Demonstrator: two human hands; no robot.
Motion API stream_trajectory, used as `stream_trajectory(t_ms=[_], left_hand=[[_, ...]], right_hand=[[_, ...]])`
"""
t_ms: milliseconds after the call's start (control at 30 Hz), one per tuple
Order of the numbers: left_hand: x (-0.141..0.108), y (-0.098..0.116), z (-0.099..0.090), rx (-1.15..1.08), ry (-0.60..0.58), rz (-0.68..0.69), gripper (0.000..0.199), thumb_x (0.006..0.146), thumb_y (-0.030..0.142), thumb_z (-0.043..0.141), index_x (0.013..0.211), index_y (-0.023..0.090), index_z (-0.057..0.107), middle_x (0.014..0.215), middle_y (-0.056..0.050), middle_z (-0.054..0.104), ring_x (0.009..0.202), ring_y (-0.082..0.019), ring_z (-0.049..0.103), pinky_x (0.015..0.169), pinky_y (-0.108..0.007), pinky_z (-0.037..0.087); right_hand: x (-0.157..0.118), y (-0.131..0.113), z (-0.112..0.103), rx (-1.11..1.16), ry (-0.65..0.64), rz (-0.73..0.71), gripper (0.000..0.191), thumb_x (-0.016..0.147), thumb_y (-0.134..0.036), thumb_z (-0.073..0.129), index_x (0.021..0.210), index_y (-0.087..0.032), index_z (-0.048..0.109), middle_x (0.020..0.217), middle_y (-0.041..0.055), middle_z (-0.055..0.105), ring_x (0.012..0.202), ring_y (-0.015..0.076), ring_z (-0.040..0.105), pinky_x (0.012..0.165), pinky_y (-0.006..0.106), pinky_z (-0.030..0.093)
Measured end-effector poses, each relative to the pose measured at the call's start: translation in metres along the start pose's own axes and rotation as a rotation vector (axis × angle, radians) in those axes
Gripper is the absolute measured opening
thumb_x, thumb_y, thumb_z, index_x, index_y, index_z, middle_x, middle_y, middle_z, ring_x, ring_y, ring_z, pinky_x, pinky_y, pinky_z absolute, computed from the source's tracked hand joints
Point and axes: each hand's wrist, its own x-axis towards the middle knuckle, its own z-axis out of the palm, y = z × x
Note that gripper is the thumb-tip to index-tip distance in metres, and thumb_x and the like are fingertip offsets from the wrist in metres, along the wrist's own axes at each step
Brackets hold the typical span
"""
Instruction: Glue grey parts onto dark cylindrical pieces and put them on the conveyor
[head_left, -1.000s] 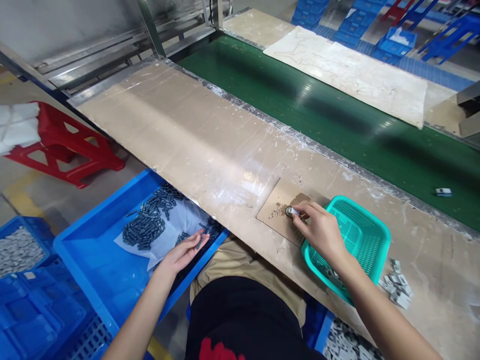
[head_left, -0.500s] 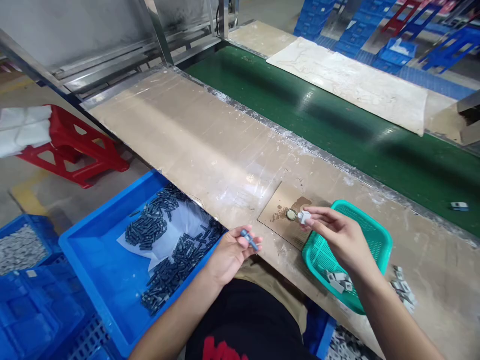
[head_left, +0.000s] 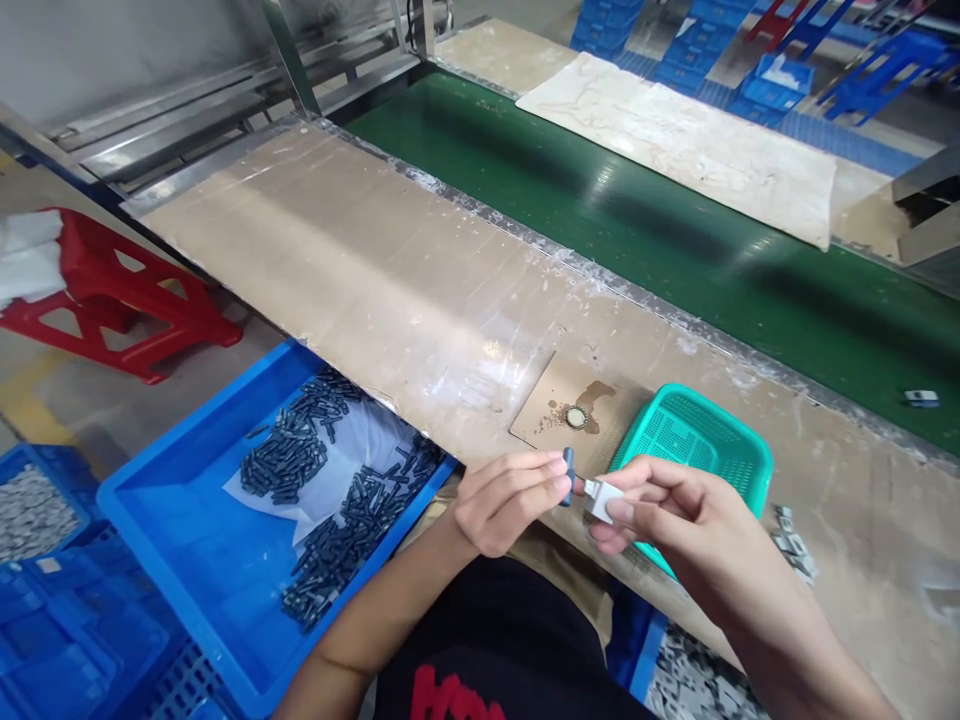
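Note:
My left hand pinches a small dark blue-grey cylindrical piece, held nearly upright between thumb and fingers. Facing it, my right hand grips a small white block-shaped part with a narrow stub pointing left. The two pieces are close together; whether they touch I cannot tell. Behind the hands lies a piece of cardboard with wet stains and a small round cap-like dish on it. A green plastic basket stands just beyond my right hand, which hides part of it.
At left, a blue bin holds many dark cylindrical pieces on white sheeting. Several white parts lie right of the basket. A green conveyor belt runs behind the worktable. A red stool stands far left.
My right hand has brought the white part away from the round dish, toward me. My left hand has moved right and turned the dark piece upright, so both pieces now face each other.

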Motion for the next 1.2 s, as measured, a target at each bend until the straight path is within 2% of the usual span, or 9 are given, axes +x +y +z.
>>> stream_trajectory(t_ms=[200, 300, 433, 567, 733, 833, 1000, 1067, 1200], left_hand=[[0.005, -0.004, 0.001, -0.080, 0.022, 0.106, 0.024, 0.075, 0.006, 0.063, 0.083, 0.022, 0.047, 0.101, -0.007, 0.073, 0.100, -0.020, 0.066, 0.073, -0.030, 0.062], [0.013, -0.010, -0.005, -0.112, -0.089, 0.167, 0.021, 0.076, 0.009, 0.061, 0.075, 0.024, 0.046, 0.090, 0.000, 0.075, 0.098, -0.020, 0.066, 0.076, -0.031, 0.061], [0.031, -0.018, -0.012, -0.116, -0.216, 0.346, 0.021, 0.076, 0.014, 0.061, 0.064, 0.024, 0.046, 0.072, 0.005, 0.074, 0.085, -0.018, 0.070, 0.078, -0.030, 0.060], [0.046, -0.024, -0.010, 0.032, -0.127, 0.518, 0.025, 0.077, 0.015, 0.060, 0.056, 0.023, 0.048, 0.066, 0.003, 0.073, 0.078, -0.018, 0.071, 0.073, -0.026, 0.061], [0.047, -0.030, -0.001, 0.125, -0.082, 0.540, 0.024, 0.082, 0.016, 0.055, 0.058, 0.020, 0.052, 0.071, -0.002, 0.074, 0.079, -0.016, 0.071, 0.072, -0.022, 0.060], [0.037, -0.035, 0.002, 0.103, -0.151, 0.376, 0.020, 0.086, 0.015, 0.049, 0.069, 0.016, 0.057, 0.075, -0.007, 0.074, 0.081, -0.015, 0.071, 0.076, -0.020, 0.058], [0.018, -0.042, 0.010, -0.021, -0.220, 0.089, 0.011, 0.087, 0.012, 0.049, 0.094, 0.010, 0.057, 0.089, -0.012, 0.073, 0.098, -0.017, 0.066, 0.085, -0.027, 0.057], [0.014, -0.043, 0.015, -0.120, -0.263, -0.080, 0.026, 0.086, 0.008, 0.049, 0.112, 0.011, 0.053, 0.104, -0.014, 0.070, 0.108, -0.017, 0.061, 0.091, -0.032, 0.054], [0.014, -0.036, 0.020, -0.439, -0.303, -0.586, 0.057, 0.078, 0.012, 0.062, 0.131, 0.022, 0.043, 0.128, -0.013, 0.058, 0.114, -0.021, 0.058, 0.092, -0.037, 0.054]], right_hand=[[0.000, -0.002, 0.003, 0.015, 0.002, 0.092, 0.025, 0.063, -0.033, 0.080, 0.076, -0.015, 0.069, 0.062, 0.0054, 0.068, 0.058, 0.0161, 0.067, 0.060, 0.026, 0.057], [0.002, -0.003, 0.002, 0.037, -0.013, 0.133, 0.025, 0.062, -0.033, 0.081, 0.076, -0.014, 0.071, 0.062, 0.0059, 0.069, 0.058, 0.0158, 0.067, 0.060, 0.025, 0.057], [0.005, -0.002, 0.002, 0.085, -0.055, 0.199, 0.026, 0.060, -0.030, 0.082, 0.079, -0.014, 0.072, 0.063, 0.0057, 0.069, 0.060, 0.0160, 0.068, 0.061, 0.025, 0.058], [0.010, 0.000, 0.003, 0.127, -0.037, 0.184, 0.026, 0.062, -0.031, 0.081, 0.079, -0.014, 0.072, 0.068, 0.0075, 0.071, 0.065, 0.0187, 0.069, 0.066, 0.028, 0.059], [0.025, 0.006, 0.002, 0.177, -0.043, 0.128, 0.023, 0.063, -0.029, 0.080, 0.079, -0.016, 0.073, 0.074, 0.0067, 0.072, 0.068, 0.0192, 0.070, 0.073, 0.031, 0.059], [0.039, 0.011, 0.000, 0.170, -0.031, 0.097, 0.022, 0.063, -0.028, 0.080, 0.079, -0.015, 0.073, 0.077, 0.0072, 0.072, 0.070, 0.0182, 0.070, 0.075, 0.029, 0.058], [0.058, 0.014, -0.001, 0.149, 0.043, 0.050, 0.027, 0.061, -0.029, 0.081, 0.080, -0.013, 0.071, 0.076, 0.0078, 0.072, 0.069, 0.0190, 0.069, 0.076, 0.032, 0.057], [0.063, 0.013, -0.003, 0.138, 0.100, -0.008, 0.027, 0.061, -0.029, 0.081, 0.081, -0.013, 0.070, 0.074, 0.0064, 0.071, 0.069, 0.0184, 0.069, 0.078, 0.034, 0.057], [0.068, 0.010, -0.008, 0.054, 0.148, -0.208, 0.025, 0.069, -0.030, 0.076, 0.087, -0.016, 0.067, 0.079, 0.0051, 0.070, 0.071, 0.0173, 0.067, 0.075, 0.033, 0.055]])
